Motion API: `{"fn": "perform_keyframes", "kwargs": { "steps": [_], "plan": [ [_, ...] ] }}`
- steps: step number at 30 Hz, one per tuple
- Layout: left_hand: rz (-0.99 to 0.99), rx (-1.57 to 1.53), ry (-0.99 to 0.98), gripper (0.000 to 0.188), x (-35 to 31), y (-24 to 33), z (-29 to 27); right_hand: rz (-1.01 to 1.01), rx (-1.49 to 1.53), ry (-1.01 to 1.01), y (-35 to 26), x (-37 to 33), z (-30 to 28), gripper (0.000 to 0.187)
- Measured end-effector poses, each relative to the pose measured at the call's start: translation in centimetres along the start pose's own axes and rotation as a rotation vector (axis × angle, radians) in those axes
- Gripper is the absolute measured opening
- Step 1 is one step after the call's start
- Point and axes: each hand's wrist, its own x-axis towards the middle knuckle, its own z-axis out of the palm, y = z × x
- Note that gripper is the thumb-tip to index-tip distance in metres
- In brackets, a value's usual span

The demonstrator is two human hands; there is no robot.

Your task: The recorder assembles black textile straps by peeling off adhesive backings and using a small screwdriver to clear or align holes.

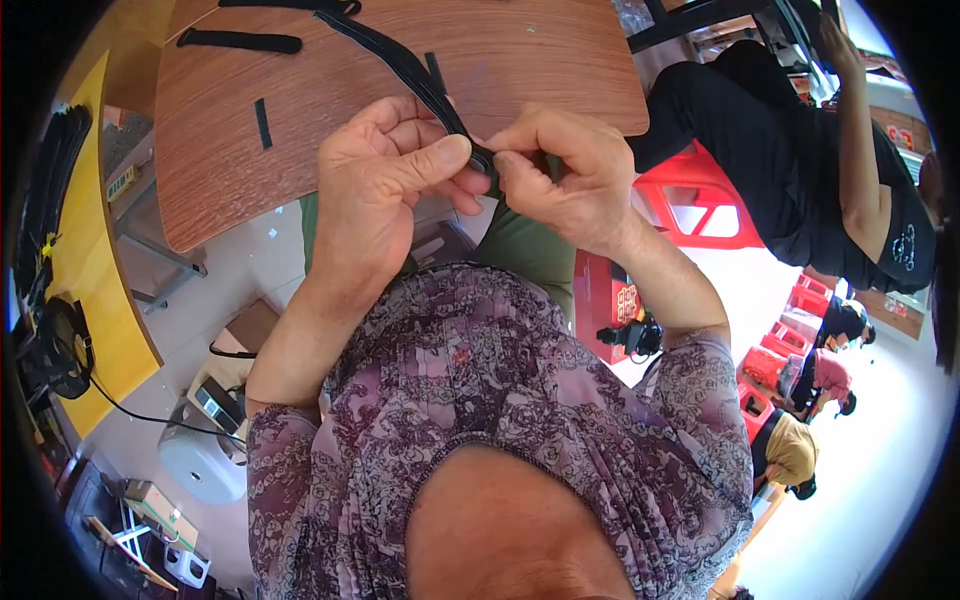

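A long black fabric strap (400,65) runs from the far part of the brown wooden table (215,185) to its near edge, where both my hands hold its end. My left hand (375,185) pinches the strap between thumb and fingers. Close beside it, the fingertips of my right hand (575,180) are closed on the same end. The fingers partly hide what this end looks like. A short black strip (262,123) lies left of my hands, and another short strip (434,72) lies just beyond the strap. Farther back rests a black strap with a rounded end (240,41).
At the left, a yellow table (105,290) bears a bundle of black straps (50,190) and a small black fan (65,345). A person in black (770,160) sits close on the right by a red stool (690,215). Several other people sit farther right.
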Motion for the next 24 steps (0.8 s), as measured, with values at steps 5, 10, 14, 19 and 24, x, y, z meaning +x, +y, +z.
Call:
{"fn": "perform_keyframes", "kwargs": {
  "steps": [5, 10, 14, 19, 24],
  "plan": [
    [-0.046, 0.001, -0.039, 0.027, 0.04, 0.34, 0.0, 0.162, 0.122, 0.016, -0.71, -0.27, 0.08, 0.009],
    [0.04, -0.03, -0.048, 0.039, -0.15, -0.03, 0.54, -0.123, -0.087, 0.121, -0.61, 0.28, 0.69, 0.013],
    [0.078, 0.076, -0.084, 0.045, -0.05, 0.59, 0.92, -0.274, -0.151, 0.142, -0.66, 0.53, 0.83, 0.017],
    [0.036, 0.059, -0.155, 0.049, -0.03, 0.88, 0.75, -0.306, -0.118, 0.148, -0.95, 0.44, 0.72, 0.018],
    [0.061, 0.063, -0.171, 0.048, 0.14, 0.51, 0.67, -0.194, -0.119, 0.16, -1.02, 0.28, 0.64, 0.017]
  ]
}}
